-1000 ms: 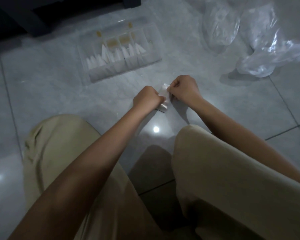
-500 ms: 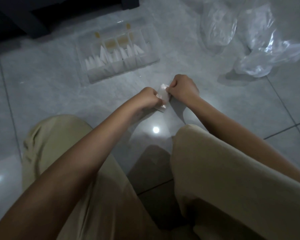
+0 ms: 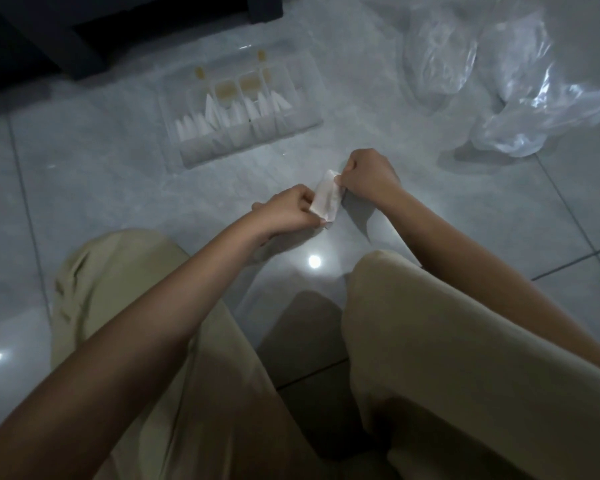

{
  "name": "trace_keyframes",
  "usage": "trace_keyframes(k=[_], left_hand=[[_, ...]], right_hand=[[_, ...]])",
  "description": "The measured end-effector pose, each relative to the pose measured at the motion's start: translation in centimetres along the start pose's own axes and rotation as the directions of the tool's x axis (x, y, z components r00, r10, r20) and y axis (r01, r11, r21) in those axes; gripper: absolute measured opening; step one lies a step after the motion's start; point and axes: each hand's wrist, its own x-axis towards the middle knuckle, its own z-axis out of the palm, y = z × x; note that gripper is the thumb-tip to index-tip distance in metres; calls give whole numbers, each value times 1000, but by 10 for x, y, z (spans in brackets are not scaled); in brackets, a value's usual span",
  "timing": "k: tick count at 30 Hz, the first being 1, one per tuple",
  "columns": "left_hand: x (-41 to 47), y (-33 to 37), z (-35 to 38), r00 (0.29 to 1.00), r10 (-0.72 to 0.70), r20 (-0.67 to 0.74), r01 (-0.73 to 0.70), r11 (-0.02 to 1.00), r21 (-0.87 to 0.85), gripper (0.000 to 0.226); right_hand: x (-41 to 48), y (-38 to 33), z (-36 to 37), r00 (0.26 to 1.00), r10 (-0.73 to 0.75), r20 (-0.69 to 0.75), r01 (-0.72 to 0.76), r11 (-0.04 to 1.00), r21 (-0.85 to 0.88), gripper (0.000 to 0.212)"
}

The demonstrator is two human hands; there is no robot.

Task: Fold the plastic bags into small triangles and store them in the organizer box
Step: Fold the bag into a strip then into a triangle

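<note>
A small folded plastic bag (image 3: 325, 199), a narrow whitish strip, is held just above the tiled floor between both hands. My left hand (image 3: 284, 211) pinches its lower end and my right hand (image 3: 369, 176) pinches its upper end, fingers curled. A clear organizer box (image 3: 222, 147) lies on the floor beyond the hands, to the left. Its compartments hold several white folded triangles (image 3: 211, 110) standing in a row.
Loose clear plastic bags (image 3: 534, 116) lie crumpled on the floor at the far right, another (image 3: 437, 53) behind them. Dark furniture (image 3: 84, 39) stands at the top left. My knees in beige trousers (image 3: 447, 341) fill the foreground on the grey tiled floor (image 3: 84, 174).
The two hands have drawn slightly apart, so more of the folded strip shows between them. The left hand has dropped a little lower.
</note>
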Motion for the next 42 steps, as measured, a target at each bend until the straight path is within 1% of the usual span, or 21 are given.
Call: trace_keyframes(k=[2,4,6,7,8,9,10,11,12,13,14,15,17,20,23,26,28,30,37,40,42], left_hand=[[1,-6,1,1000,6,5,-6,995,-97,47],[-1,-10,4,1000,6,-11,-9,962,-272,51],[-6,-11,6,986,26,-164,-87,923,-374,49],[-10,-11,7,952,89,-292,-187,927,-326,46],[-14,-10,8,897,199,-395,-290,939,-186,43],[-17,-8,9,844,331,-423,-354,935,26,42],[-20,-7,10,809,461,-363,-384,884,266,45],[-21,-6,12,809,541,-231,-382,782,492,50],[-20,-8,15,827,556,-84,-374,654,658,56],[-19,-11,19,860,508,43,-358,541,761,64],[-18,-16,22,897,423,126,-341,481,808,70],[-21,-21,24,922,351,167,-327,472,819,75],[-27,-32,26,940,282,191,-310,479,821,80],[-34,-37,27,941,277,193,-300,424,854,81],[-35,-34,28,940,297,168,-276,370,887,84],[-35,-34,30,947,277,164,-253,327,911,87],[-35,-34,29,951,260,168,-252,335,908,87],[-36,-33,28,952,254,174,-260,360,896,86],[-36,-34,26,944,272,185,-283,383,879,86],[-37,-32,24,945,255,204,-294,396,870,84],[-37,-32,23,946,250,205,-296,414,861,84]], right_hand=[[1,1,-1,1000,-5,-4,5,1000,-1,21],[2,1,-2,1000,-5,14,5,1000,4,25],[3,0,-3,1000,-1,31,1,1000,6,21],[4,0,-4,999,1,38,-2,1000,5,19],[4,1,-4,999,6,45,-7,1000,8,17],[4,1,-5,999,7,49,-8,1000,15,16],[4,0,-5,999,5,53,-6,1000,23,17],[4,0,-5,999,4,54,-5,1000,30,14],[4,0,-5,999,5,54,-7,999,34,7],[3,-1,-5,999,6,53,-8,999,38,3],[2,0,-5,999,8,51,-10,999,44,4],[1,-1,-5,999,4,53,-7,999,49,5],[0,-2,-6,998,-5,56,3,999,47,5],[-1,-2,-6,999,4,42,-5,1000,30,4],[-8,-1,0,996,-16,-89,6,995,-102,14],[-19,-6,10,974,-136,-178,107,981,-163,32],[-20,-11,14,976,-181,-119,154,965,-210,50],[-17,-17,13,981,-182,-66,158,950,-270,54],[-5,-27,7,985,-154,84,174,918,-357,42],[-3,-26,-1,978,-169,124,199,936,-292,24],[-1,-21,-9,968,-181,172,216,951,-220,23]])
